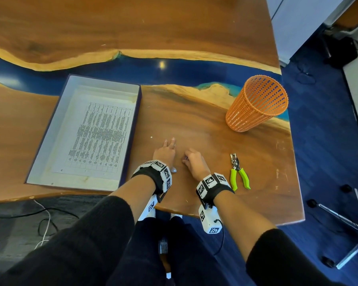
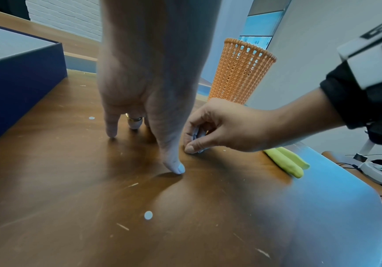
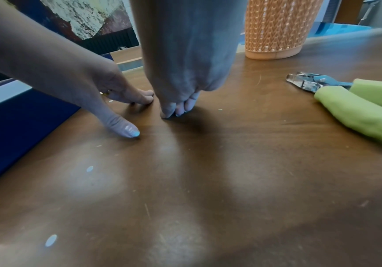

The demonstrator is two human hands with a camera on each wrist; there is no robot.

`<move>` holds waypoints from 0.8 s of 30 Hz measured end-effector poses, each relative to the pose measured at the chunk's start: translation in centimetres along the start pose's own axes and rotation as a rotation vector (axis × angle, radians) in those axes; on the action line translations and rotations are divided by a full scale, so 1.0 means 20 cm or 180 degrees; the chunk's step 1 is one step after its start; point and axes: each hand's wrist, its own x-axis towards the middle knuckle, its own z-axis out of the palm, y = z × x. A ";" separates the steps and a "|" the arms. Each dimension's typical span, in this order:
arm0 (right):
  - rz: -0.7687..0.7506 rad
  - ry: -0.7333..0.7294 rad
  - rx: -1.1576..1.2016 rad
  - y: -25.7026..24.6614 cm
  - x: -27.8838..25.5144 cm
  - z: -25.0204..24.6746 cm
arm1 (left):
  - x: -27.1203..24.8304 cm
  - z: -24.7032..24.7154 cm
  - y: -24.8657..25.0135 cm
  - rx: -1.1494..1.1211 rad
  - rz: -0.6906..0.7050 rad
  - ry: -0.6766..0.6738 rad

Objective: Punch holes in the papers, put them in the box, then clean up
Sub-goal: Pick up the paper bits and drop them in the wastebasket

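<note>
A printed paper lies flat inside the open blue box at the left. Small white punched paper dots lie loose on the wooden table; more dots lie near the hands. My left hand rests its straight fingertips on the wood just right of the box. Beside it, my right hand is curled, pinching pale paper dots against the table with its thumb. The green-handled hole punch lies untouched to the right of my right hand.
An orange mesh basket stands upright at the table's far right, near the edge. The box wall rises close on the left of my hands. The table's front edge runs just behind my wrists. Cables lie on the floor.
</note>
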 end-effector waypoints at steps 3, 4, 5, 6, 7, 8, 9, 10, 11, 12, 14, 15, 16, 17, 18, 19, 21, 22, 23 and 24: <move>-0.0015 0.0004 0.0011 0.02 0.00 0.00 | 0.00 0.00 0.00 0.0011 -0.0010 0.0027; -0.0009 -0.0017 0.0022 0.03 0.00 -0.01 | 0.01 0.00 0.01 0.0028 -0.0014 0.0022; -0.0003 -0.0030 0.0042 0.03 0.00 -0.02 | 0.01 0.00 0.01 0.0052 -0.0019 0.0013; 0.0004 -0.0027 0.0061 0.02 0.00 -0.03 | 0.01 -0.01 0.01 0.0071 -0.0031 -0.0002; 0.0007 0.0001 0.0077 0.03 0.00 -0.04 | 0.01 -0.02 0.02 0.0084 -0.0052 -0.0016; 0.0018 0.0046 0.0092 0.03 0.00 -0.06 | 0.01 -0.03 0.03 0.0102 -0.0085 -0.0037; 0.0032 0.0100 0.0099 0.03 0.01 -0.09 | 0.02 -0.05 0.04 0.0105 -0.0117 -0.0055; 0.0045 0.0164 0.0100 0.03 0.01 -0.12 | 0.02 -0.06 0.05 0.0090 -0.0146 -0.0075; 0.0042 0.0238 0.0100 0.03 0.02 -0.16 | 0.03 -0.08 0.06 0.0092 -0.0170 -0.0090; 0.0025 0.0324 0.0097 0.02 0.03 -0.20 | 0.03 -0.09 0.07 0.0099 -0.0188 -0.0105; -0.0019 0.0513 0.0068 0.02 0.06 -0.29 | 0.04 -0.11 0.09 0.0093 -0.0132 -0.0098; -0.0046 0.0602 0.0061 0.02 0.07 -0.34 | 0.05 -0.11 0.11 0.0097 -0.0089 -0.0100; -0.0081 0.0724 0.0059 0.02 0.08 -0.39 | 0.06 -0.12 0.13 0.0113 -0.0049 -0.0117; -0.0116 0.0859 0.0074 0.02 0.08 -0.45 | 0.07 -0.13 0.15 0.0120 -0.0004 -0.0127; -0.0151 0.0994 0.0099 0.02 0.09 -0.51 | 0.07 -0.14 0.17 0.0125 0.0028 -0.0163; -0.0180 0.1136 0.0119 0.03 0.10 -0.58 | 0.08 -0.15 0.20 0.0150 0.0058 -0.0177; -0.0179 0.1397 0.0120 0.05 0.11 -0.72 | 0.09 -0.17 0.25 0.0232 0.0114 -0.0177; -0.0173 0.1539 0.0094 0.06 0.12 -0.80 | 0.09 -0.19 0.28 0.0254 0.0126 -0.0167; -0.0162 0.1680 0.0079 0.07 0.12 -0.87 | 0.09 -0.21 0.31 0.0292 0.0100 -0.0156; -0.0153 0.1818 0.0082 0.09 0.12 -0.93 | 0.10 -0.21 0.33 0.0335 0.0064 -0.0148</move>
